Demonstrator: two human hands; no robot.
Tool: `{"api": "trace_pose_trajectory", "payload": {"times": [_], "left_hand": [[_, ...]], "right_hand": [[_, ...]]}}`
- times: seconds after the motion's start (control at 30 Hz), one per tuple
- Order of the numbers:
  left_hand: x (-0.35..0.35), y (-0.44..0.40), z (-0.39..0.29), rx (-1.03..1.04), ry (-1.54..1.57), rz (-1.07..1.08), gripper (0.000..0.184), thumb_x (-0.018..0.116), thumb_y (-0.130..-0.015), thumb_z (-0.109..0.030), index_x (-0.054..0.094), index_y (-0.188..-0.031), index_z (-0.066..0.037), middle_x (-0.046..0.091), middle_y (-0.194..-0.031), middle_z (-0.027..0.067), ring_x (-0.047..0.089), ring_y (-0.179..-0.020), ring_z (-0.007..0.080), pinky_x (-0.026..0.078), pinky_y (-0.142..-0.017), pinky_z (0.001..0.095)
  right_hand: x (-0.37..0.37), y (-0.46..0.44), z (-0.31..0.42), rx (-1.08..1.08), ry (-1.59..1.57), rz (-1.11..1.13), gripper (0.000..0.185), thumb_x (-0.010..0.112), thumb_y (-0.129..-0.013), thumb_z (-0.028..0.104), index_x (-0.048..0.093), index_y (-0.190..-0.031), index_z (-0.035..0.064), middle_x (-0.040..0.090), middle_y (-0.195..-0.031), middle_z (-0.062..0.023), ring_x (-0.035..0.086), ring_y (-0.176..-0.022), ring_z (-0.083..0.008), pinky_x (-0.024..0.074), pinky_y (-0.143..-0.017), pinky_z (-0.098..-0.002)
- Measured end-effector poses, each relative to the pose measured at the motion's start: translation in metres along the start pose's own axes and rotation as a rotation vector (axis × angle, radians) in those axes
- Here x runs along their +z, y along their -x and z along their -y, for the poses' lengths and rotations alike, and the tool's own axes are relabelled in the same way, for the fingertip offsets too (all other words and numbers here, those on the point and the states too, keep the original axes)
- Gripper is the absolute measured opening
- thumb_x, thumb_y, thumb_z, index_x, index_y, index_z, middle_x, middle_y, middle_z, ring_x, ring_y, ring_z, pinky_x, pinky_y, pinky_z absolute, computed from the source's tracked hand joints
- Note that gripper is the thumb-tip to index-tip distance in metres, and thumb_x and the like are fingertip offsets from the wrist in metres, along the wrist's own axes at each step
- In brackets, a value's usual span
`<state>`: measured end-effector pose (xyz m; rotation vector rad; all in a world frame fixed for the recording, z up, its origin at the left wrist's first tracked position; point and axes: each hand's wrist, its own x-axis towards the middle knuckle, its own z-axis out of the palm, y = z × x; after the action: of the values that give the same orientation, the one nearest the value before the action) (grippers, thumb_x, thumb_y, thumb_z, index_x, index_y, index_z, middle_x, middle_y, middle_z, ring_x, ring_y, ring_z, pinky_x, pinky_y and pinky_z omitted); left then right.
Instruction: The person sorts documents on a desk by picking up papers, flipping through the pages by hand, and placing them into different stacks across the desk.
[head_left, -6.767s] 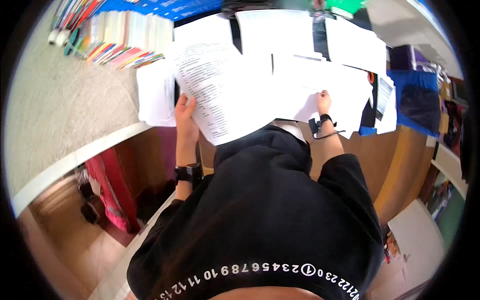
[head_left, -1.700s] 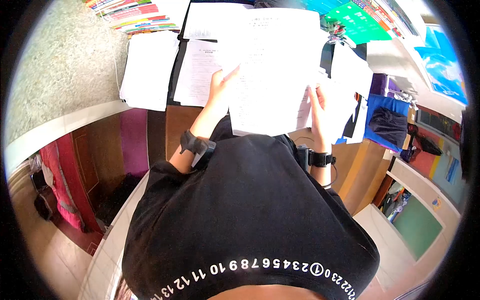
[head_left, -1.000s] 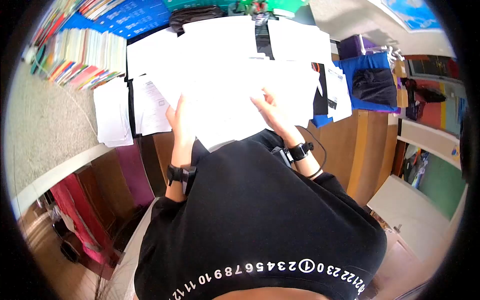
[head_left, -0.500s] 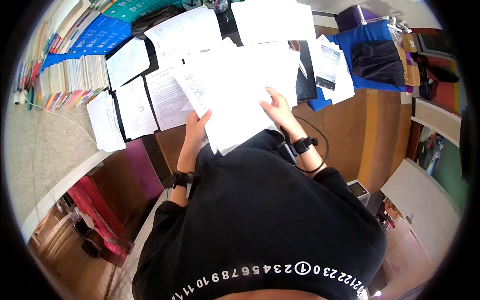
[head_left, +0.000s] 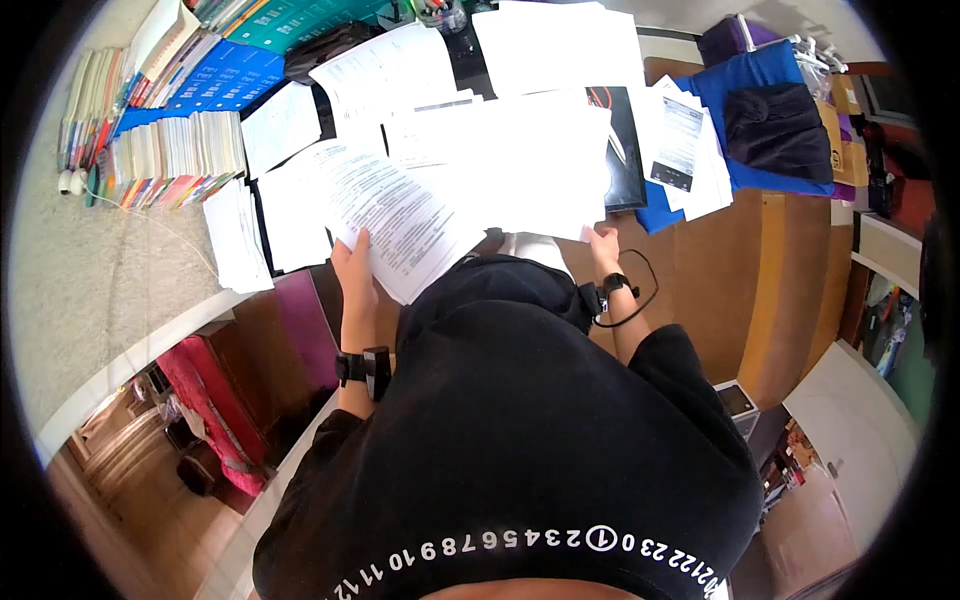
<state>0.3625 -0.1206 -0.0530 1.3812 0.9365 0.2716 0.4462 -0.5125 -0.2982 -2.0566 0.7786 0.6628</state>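
Note:
My left hand is closed on the lower left edge of a printed sheet, which tilts over the front of the desk. Lines of dense text cover its upper face. On the other side, my right hand pinches the lower right corner of a white paper whose face looks blank in the glare. The two papers meet or overlap near the middle; whether each is one sheet or several I cannot tell. Beneath and behind them lie more papers, partly hidden.
Thick stacked books and blue books stand at the left. Behind are loose printed pages and a white stack. To the right lie a black folder, a printed phone-screen page and a dark cloth. A cable loops beside my right wrist.
My hands have moved apart, the left to the left and the right outward and down. The papers held together before are now spread, and the left one's printed face shows.

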Motion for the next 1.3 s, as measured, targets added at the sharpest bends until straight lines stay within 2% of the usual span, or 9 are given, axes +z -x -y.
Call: {"api": "trace_pose_trajectory", "payload": {"times": [0.07,0.17,0.3,0.6,0.73,0.87,0.97,1.13,1.3], "left_hand": [[-0.005,-0.001,0.004,-0.017,-0.001,-0.002,0.031,0.05,-0.09,-0.006,0.048,-0.117,0.009,0.058,-0.111,0.012,0.055,-0.097,0.0172,0.042,-0.085,0.0284],[-0.006,-0.003,-0.001,0.008,-0.055,0.015,0.032,0.051,-0.09,-0.007,0.047,-0.118,0.009,0.057,-0.111,0.0121,0.055,-0.098,0.0168,0.042,-0.085,0.0284],[0.001,0.001,-0.005,0.063,-0.022,0.062,0.032,0.05,-0.09,-0.007,0.046,-0.118,0.01,0.057,-0.112,0.0126,0.054,-0.099,0.017,0.041,-0.086,0.0286],[0.002,0.004,-0.006,0.064,-0.03,0.067,0.032,0.049,-0.091,-0.006,0.046,-0.119,0.01,0.057,-0.113,0.012,0.054,-0.1,0.0165,0.041,-0.087,0.0283],[-0.008,0.005,0.001,0.061,-0.007,0.034,0.032,0.049,-0.091,-0.005,0.046,-0.119,0.009,0.057,-0.113,0.0119,0.054,-0.1,0.0165,0.041,-0.087,0.0281],[-0.013,0.009,0.0,0.062,0.014,0.006,0.032,0.049,-0.091,-0.005,0.047,-0.119,0.008,0.057,-0.113,0.0114,0.054,-0.101,0.0164,0.041,-0.088,0.0281],[-0.018,0.008,0.002,0.081,0.071,0.029,0.032,0.05,-0.091,-0.005,0.047,-0.12,0.008,0.057,-0.114,0.0113,0.054,-0.101,0.0163,0.041,-0.087,0.0279],[-0.017,0.008,-0.003,0.08,0.016,0.001,0.033,0.052,-0.09,-0.008,0.047,-0.12,0.008,0.058,-0.112,0.0123,0.056,-0.098,0.0175,0.045,-0.085,0.0288],[-0.021,0.004,-0.009,0.094,0.069,0.032,0.027,0.053,-0.089,-0.007,0.053,-0.112,0.007,0.061,-0.106,0.0095,0.056,-0.093,0.0137,0.044,-0.082,0.0268]], "right_hand": [[-0.007,0.009,0.004,0.162,-0.229,0.225,0.045,0.067,-0.077,0.034,0.054,-0.101,-0.0013,0.064,-0.095,-0.014,0.065,-0.073,-0.0197,0.05,-0.07,-0.037],[-0.002,0.014,0.0,-0.103,-0.356,0.224,0.026,0.06,-0.084,0.025,0.058,-0.091,0.0007,0.066,-0.076,-0.0118,0.065,-0.069,-0.0219,0.049,-0.058,-0.0392],[-0.014,0.02,0.012,-0.389,0.336,-0.299,0.015,0.058,-0.084,0.017,0.061,-0.085,0.0028,0.064,-0.063,-0.0086,0.064,-0.058,-0.0169,0.0489,-0.057,-0.0319],[-0.026,-0.015,0.031,-0.358,0.244,-0.034,0.021,0.058,-0.079,0.021,0.064,-0.09,0.0041,0.066,-0.071,-0.0133,0.066,-0.073,-0.0271,0.05,-0.069,-0.0384],[-0.017,-0.008,0.046,-0.337,0.528,-0.181,0.02,0.062,-0.075,0.02,0.06,-0.084,0.0023,0.063,-0.087,-0.0197,0.062,-0.084,-0.0353,0.0487,-0.074,-0.0424],[0.018,-0.033,0.013,-0.197,-0.165,-0.395,0.026,0.072,-0.07,0.012,0.057,-0.089,0.0018,0.06,-0.081,-0.0142,0.059,-0.069,-0.0288,0.0504,-0.068,-0.0409],[0.016,-0.034,0.006,0.212,-0.849,0.205,0.028,0.071,-0.076,0.014,0.056,-0.096,-0.0001,0.061,-0.085,-0.0117,0.06,-0.068,-0.0232,0.0529,-0.063,-0.0369],[0.025,-0.013,0.023,0.194,-0.764,0.203,0.026,0.063,-0.085,0.016,0.054,-0.105,0.0019,0.06,-0.088,-0.0091,0.062,-0.072,-0.0215,0.0571,-0.06,-0.0329],[0.009,-0.009,0.029,-0.277,-0.566,-0.139,0.039,0.055,-0.086,0.005,0.042,-0.122,-0.0021,0.057,-0.1,-0.0209,0.063,-0.07,-0.0287,0.0577,-0.048,-0.0373]]}}
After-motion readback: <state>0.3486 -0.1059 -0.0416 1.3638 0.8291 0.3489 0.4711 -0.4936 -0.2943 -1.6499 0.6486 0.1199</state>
